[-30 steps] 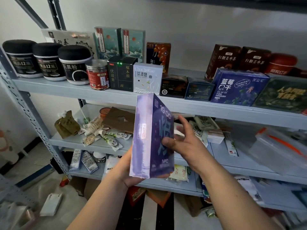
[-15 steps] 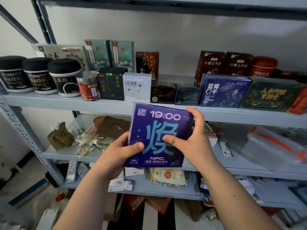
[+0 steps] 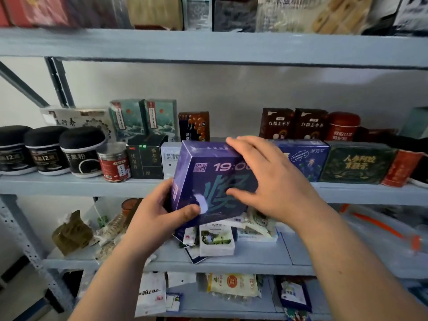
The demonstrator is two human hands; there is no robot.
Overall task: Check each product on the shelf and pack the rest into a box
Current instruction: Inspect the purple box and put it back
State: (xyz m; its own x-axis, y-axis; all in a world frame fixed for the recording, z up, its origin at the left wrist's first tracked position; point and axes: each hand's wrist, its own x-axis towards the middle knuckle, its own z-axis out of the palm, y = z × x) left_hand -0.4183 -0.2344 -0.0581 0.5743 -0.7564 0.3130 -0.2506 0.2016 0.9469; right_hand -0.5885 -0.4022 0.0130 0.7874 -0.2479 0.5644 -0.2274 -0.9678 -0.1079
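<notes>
1. Closest to me, my left hand (image 3: pixel 159 212) grips the bottom-left corner of the purple 19:00 box (image 3: pixel 203 177). The thumb (image 3: pixel 187 210) wraps onto the front, and the other fingers are hidden behind it.
2. My right hand (image 3: pixel 271 181) clamps the top-right, with fingers spread over the top face and thumb pressing the front. So both hands are grasping it and neither has let go.
3. What's new: half a second ago the box sat lower with its front flat toward me. Now it's raised and tipped so the top face shows, level with the middle shelf board (image 3: pixel 69 184).
4. It's held in the air, just in front of the front row, between the white tea box (image 3: pixel 170 158) and the blue blueberry box (image 3: pixel 305 158).
5. My read: this one's been checked and is heading back onto the shelf, not into the packing box.
</notes>
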